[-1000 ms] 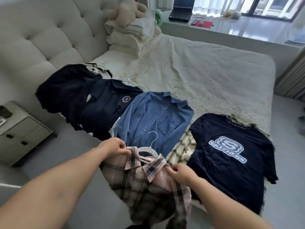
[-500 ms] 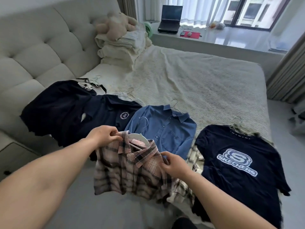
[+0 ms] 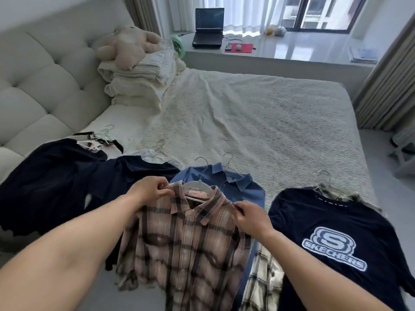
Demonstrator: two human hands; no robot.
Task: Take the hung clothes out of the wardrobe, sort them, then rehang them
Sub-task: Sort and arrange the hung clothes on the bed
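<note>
A pink plaid shirt [image 3: 190,250] on a white hanger [image 3: 197,186] hangs over the near edge of the bed. My left hand [image 3: 149,191] pinches its left shoulder by the collar, and my right hand [image 3: 249,217] grips its right shoulder. Under it lies a blue denim shirt [image 3: 238,187] on a wire hanger. Dark navy tops [image 3: 67,187] are spread to the left. A navy logo T-shirt [image 3: 332,239] lies on the right over a cream checked shirt [image 3: 262,281].
The bed [image 3: 258,122] has a pale textured cover. Folded bedding [image 3: 139,84] with a plush toy [image 3: 128,46] is stacked at the padded headboard. A laptop [image 3: 208,28] stands on the window ledge. Curtains [image 3: 386,90] hang on the right.
Both hands have lifted the plaid shirt forward over the blue denim shirt, and it now lies spread flatter. The view has tilted up toward the window.
</note>
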